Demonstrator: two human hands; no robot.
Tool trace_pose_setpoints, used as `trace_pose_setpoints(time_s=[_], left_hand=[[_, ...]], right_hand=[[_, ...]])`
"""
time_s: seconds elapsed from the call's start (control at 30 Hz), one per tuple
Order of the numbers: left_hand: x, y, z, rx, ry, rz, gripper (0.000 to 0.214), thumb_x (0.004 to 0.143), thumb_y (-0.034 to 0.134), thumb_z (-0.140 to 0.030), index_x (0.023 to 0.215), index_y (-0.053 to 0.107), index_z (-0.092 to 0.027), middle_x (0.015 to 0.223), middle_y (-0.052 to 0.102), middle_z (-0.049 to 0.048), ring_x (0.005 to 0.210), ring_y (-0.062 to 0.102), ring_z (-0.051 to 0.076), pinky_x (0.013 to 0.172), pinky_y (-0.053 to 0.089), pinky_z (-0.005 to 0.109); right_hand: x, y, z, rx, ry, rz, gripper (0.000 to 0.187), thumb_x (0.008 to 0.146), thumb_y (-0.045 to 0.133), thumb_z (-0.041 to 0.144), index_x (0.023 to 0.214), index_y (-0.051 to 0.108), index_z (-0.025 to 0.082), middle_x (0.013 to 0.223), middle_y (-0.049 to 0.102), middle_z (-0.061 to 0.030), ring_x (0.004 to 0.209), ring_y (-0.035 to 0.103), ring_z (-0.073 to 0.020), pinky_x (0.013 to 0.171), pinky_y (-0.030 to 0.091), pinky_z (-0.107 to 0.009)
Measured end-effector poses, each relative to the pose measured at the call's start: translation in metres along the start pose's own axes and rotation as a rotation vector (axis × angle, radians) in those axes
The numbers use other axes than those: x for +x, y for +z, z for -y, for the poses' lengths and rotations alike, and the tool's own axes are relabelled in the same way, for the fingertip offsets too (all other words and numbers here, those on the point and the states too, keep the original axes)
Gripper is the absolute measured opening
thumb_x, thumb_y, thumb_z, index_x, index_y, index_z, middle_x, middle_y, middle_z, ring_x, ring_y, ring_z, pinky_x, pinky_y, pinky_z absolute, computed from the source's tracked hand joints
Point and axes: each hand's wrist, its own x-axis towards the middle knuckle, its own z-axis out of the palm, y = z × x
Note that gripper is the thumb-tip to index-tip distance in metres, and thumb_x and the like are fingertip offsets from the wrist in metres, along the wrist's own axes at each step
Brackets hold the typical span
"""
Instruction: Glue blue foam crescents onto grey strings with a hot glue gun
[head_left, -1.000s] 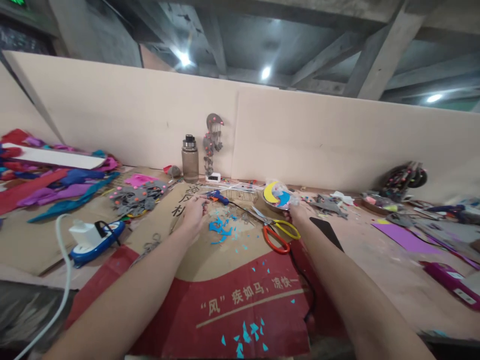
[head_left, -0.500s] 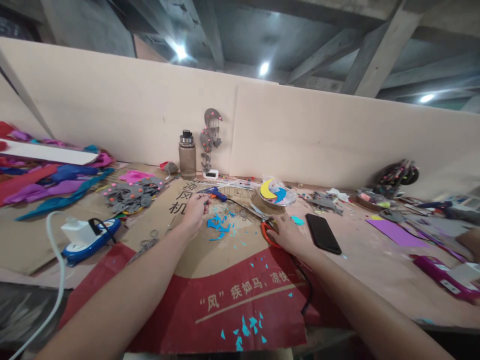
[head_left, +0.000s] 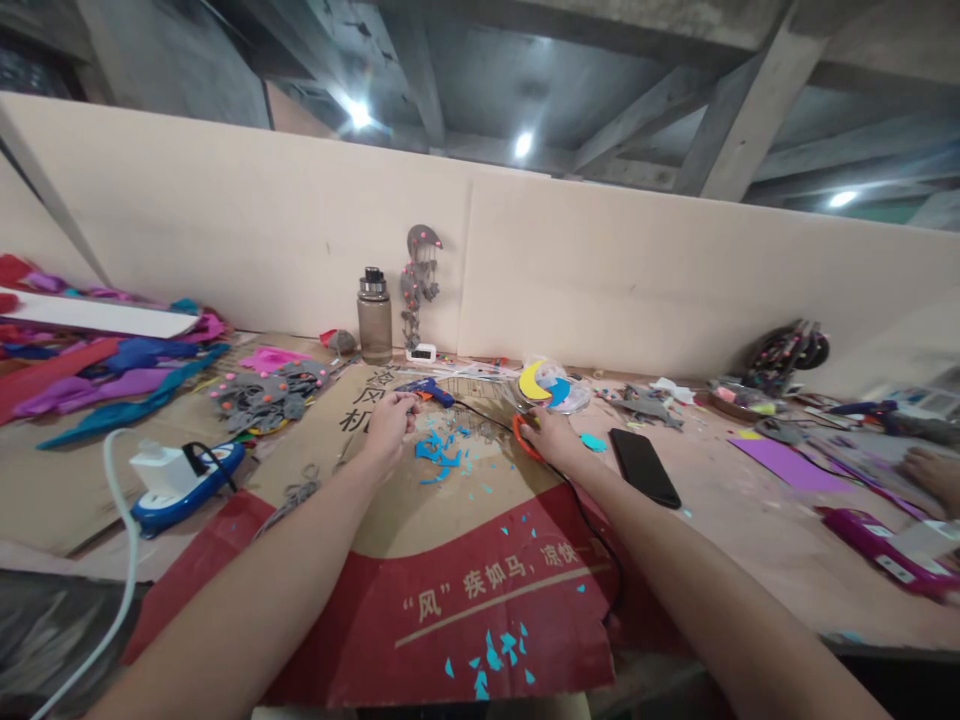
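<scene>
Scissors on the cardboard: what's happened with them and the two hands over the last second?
The right hand left the round dish and took hold of the scissors by the handles, moving them slightly left and away from the person. The left hand stayed beside the blue glue gun; the blue scraps and bottle stayed put.

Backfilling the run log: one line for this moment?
left hand: beside blue glue gun | right hand: holding orange-handled scissors | black phone: lying flat
</scene>
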Motion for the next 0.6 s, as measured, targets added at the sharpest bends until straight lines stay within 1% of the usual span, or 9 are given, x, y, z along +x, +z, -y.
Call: trace_pose_setpoints(time_s=[0.03, 0.1, 0.17, 0.23, 0.3, 0.37, 0.43, 0.53, 0.6], left_hand=[[0.0, -0.001, -0.001, 0.0, 0.008, -0.01, 0.004, 0.069, 0.053, -0.011, 0.069, 0.055, -0.014, 0.056, 0.053, -0.0027, 0.04, 0.037, 0.004, 0.04, 0.021, 0.018], [0.001, -0.002, -0.002, -0.008, 0.028, -0.033, 0.003, 0.07, 0.053, -0.012, 0.069, 0.055, -0.014, 0.056, 0.053, -0.0028, 0.041, 0.037, 0.004, 0.041, 0.022, 0.018], [0.003, -0.002, -0.003, -0.028, 0.055, -0.038, 0.003, 0.071, 0.053, -0.013, 0.07, 0.055, -0.015, 0.057, 0.052, -0.0031, 0.042, 0.037, 0.005, 0.041, 0.023, 0.018], [0.007, -0.003, -0.004, -0.05, 0.083, -0.043, 0.004, 0.071, 0.053, -0.012, 0.072, 0.056, -0.015, 0.058, 0.052, -0.0033, 0.042, 0.036, 0.004, 0.041, 0.022, 0.019], [0.012, -0.004, -0.003, -0.07, 0.109, -0.054, 0.004, 0.071, 0.053, -0.013, 0.073, 0.056, -0.015, 0.058, 0.053, -0.003, 0.042, 0.036, 0.005, 0.041, 0.022, 0.019], [0.017, -0.006, -0.003, -0.087, 0.121, -0.064, 0.001, 0.071, 0.054, -0.015, 0.072, 0.055, -0.015, 0.058, 0.053, -0.003, 0.042, 0.036, 0.005, 0.041, 0.022, 0.019], [0.02, -0.009, -0.004, -0.106, 0.117, -0.081, 0.002, 0.07, 0.056, -0.016, 0.072, 0.054, -0.016, 0.057, 0.052, -0.0037, 0.042, 0.036, 0.005, 0.041, 0.022, 0.018], [0.018, -0.013, -0.007, -0.133, 0.087, -0.107, 0.004, 0.069, 0.056, -0.016, 0.073, 0.054, -0.016, 0.057, 0.051, -0.0043, 0.041, 0.035, 0.005, 0.041, 0.022, 0.018], [0.013, -0.012, -0.009, -0.148, 0.062, -0.113, 0.004, 0.069, 0.055, -0.016, 0.072, 0.053, -0.016, 0.058, 0.052, -0.004, 0.041, 0.035, 0.004, 0.041, 0.022, 0.018]], right_hand=[[0.002, 0.001, 0.005, -0.029, 0.002, -0.004, 0.033, 0.093, 0.047, 0.034, 0.111, 0.064, 0.012, 0.106, 0.066, -0.0176, 0.106, 0.059, -0.0277, 0.093, 0.042, -0.038], [0.002, 0.002, 0.019, -0.038, -0.042, -0.058, 0.033, 0.094, 0.046, 0.032, 0.111, 0.064, 0.011, 0.115, 0.063, -0.0191, 0.114, 0.055, -0.0287, 0.099, 0.04, -0.041], [0.002, 0.0, 0.038, 0.075, -0.194, -0.122, 0.038, 0.096, 0.042, 0.034, 0.121, 0.061, 0.013, 0.128, 0.058, -0.0171, 0.123, 0.05, -0.0255, 0.106, 0.037, -0.04], [0.003, -0.002, 0.061, 0.263, -0.416, -0.105, 0.044, 0.098, 0.037, 0.039, 0.131, 0.055, 0.017, 0.135, 0.056, -0.0123, 0.127, 0.049, -0.0207, 0.11, 0.036, -0.037], [0.009, -0.001, 0.086, 0.382, -0.579, 0.003, 0.049, 0.099, 0.033, 0.044, 0.136, 0.051, 0.017, 0.14, 0.053, -0.0106, 0.131, 0.046, -0.0195, 0.113, 0.033, -0.038], [0.017, 0.005, 0.109, 0.394, -0.636, 0.099, 0.056, 0.098, 0.033, 0.047, 0.142, 0.045, 0.014, 0.147, 0.046, -0.0121, 0.139, 0.036, -0.0214, 0.117, 0.026, -0.04], [0.023, 0.013, 0.125, 0.346, -0.637, 0.193, 0.06, 0.098, 0.033, 0.049, 0.143, 0.043, 0.012, 0.151, 0.039, -0.0149, 0.143, 0.029, -0.0237, 0.119, 0.022, -0.043], [0.01, 0.014, 0.131, 0.268, -0.636, 0.31, 0.066, 0.095, 0.037, 0.056, 0.145, 0.04, 0.013, 0.154, 0.032, -0.0175, 0.145, 0.025, -0.0289, 0.118, 0.018, -0.05], [-0.014, -0.001, 0.124, 0.306, -0.668, 0.379, 0.071, 0.092, 0.04, 0.06, 0.148, 0.037, 0.017, 0.157, 0.025, -0.015, 0.147, 0.02, -0.0286, 0.119, 0.015, -0.049]])
